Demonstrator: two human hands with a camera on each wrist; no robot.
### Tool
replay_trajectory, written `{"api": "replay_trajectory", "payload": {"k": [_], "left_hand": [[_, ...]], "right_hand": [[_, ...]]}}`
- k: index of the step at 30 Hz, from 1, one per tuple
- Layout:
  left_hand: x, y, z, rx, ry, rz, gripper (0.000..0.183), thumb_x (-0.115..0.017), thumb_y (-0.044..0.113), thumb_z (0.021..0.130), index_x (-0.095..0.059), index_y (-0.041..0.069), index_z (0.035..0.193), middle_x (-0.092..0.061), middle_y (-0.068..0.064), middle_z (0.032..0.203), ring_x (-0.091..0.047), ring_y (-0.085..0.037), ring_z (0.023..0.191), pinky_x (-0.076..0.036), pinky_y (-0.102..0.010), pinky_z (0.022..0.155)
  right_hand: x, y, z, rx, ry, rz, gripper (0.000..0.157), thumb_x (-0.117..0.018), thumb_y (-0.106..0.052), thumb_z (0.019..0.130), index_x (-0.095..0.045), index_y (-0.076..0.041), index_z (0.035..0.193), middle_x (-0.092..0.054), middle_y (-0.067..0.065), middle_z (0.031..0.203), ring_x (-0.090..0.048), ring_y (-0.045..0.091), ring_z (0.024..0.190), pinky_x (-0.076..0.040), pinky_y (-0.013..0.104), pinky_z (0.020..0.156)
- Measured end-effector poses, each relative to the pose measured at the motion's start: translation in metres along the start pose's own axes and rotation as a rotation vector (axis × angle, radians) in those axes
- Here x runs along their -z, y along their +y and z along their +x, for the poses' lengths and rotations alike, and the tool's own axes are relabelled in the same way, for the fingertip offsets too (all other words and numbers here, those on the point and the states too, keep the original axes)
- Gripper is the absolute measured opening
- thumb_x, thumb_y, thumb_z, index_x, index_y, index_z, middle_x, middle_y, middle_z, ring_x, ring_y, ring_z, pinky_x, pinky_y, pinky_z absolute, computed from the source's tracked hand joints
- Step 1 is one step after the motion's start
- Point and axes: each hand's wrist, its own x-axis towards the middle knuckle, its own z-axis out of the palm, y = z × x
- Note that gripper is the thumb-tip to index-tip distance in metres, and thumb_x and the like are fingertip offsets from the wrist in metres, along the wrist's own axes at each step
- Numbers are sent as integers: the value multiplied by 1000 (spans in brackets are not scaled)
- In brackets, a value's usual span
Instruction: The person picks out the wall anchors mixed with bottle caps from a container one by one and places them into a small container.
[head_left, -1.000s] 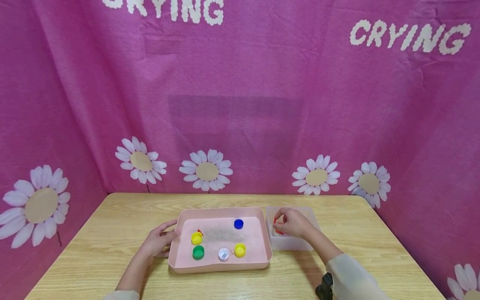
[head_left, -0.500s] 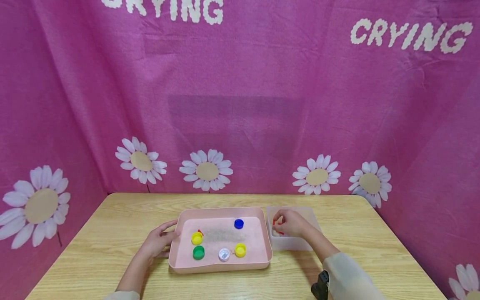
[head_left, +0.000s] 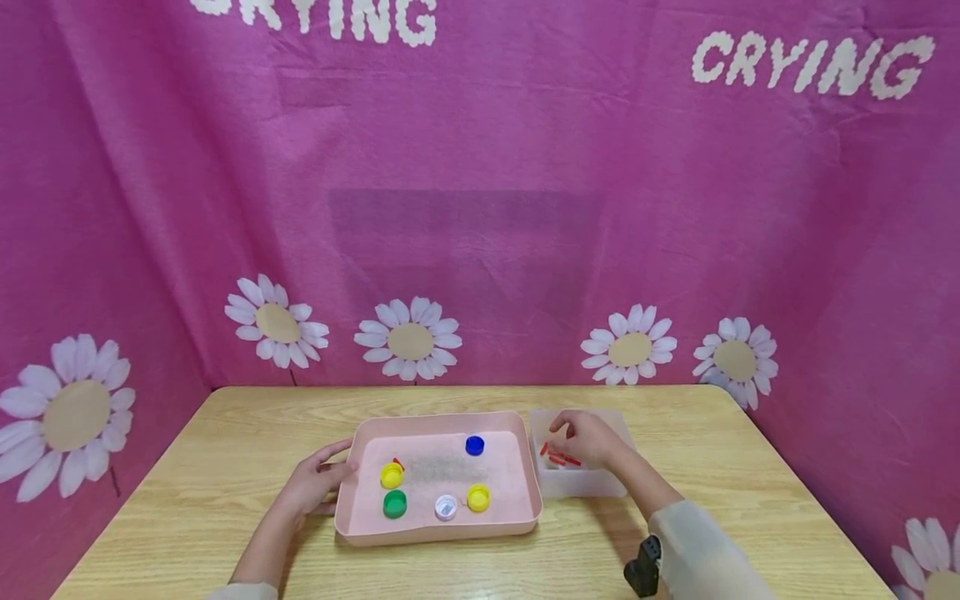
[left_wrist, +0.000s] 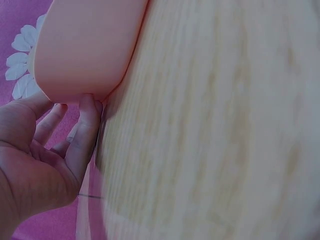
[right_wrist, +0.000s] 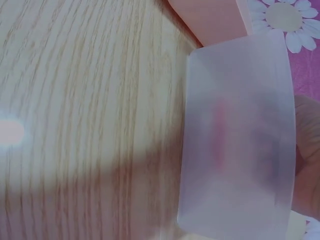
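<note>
My left hand point(head_left: 309, 485) rests against the left end of a shallow pink tray point(head_left: 435, 535). In the left wrist view its fingertips point(left_wrist: 89, 102) touch the tray's end wall. My right hand point(head_left: 588, 437) is over a translucent plastic box point(head_left: 585, 483), its fingers loosely bent with nothing seen between them. Several short red sticks point(head_left: 572, 461) lie in the box beneath that hand. Through the box's cloudy wall in the right wrist view, a red blur point(right_wrist: 218, 132) shows.
The tray holds a blue cap point(head_left: 475, 446), a green cap point(head_left: 394, 504), a white cap point(head_left: 446, 507) and two yellow caps point(head_left: 478, 498). A small red piece point(head_left: 398, 464) lies by the left yellow cap. Behind the wooden table point(head_left: 285, 417) hangs a pink curtain point(head_left: 480, 250).
My right hand's fingers have come away from the red sticks, and more of the sticks now show in the box. The left hand stays at the tray's end.
</note>
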Motion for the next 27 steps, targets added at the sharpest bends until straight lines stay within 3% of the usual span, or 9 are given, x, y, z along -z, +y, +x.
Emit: {"api": "replay_trajectory", "payload": {"k": [5,15,27], "left_hand": [[1,-1,-1,3,2,2,54,-56,23,94,-38,9,142,-46,-30,134,-63,-20,90,-58,-42,66],[1,-1,0,-13,0,-6,54,-56,21,93,-37,8,142,-46,-31,133,-63,-19,89,-58,-42,67],[1,0,0,-1,-6,-10,54,-56,22,94,-37,9,142,-47,-31,133,-63,-20,90,-58,-42,68]], "right_hand": [[3,-4,0,-9,8,-1,18,-68,-18,83,-64,-7,95,-53,3,72,-47,15,65,-39,26,57],[7,-15,0,81,44,4,15,-65,-18,84,-64,-7,93,-51,0,66,-44,11,59,-38,24,55],[10,-30,5,120,66,-21,16,-63,-20,86,-65,-8,96,-53,2,69,-45,11,59,-39,25,54]]}}
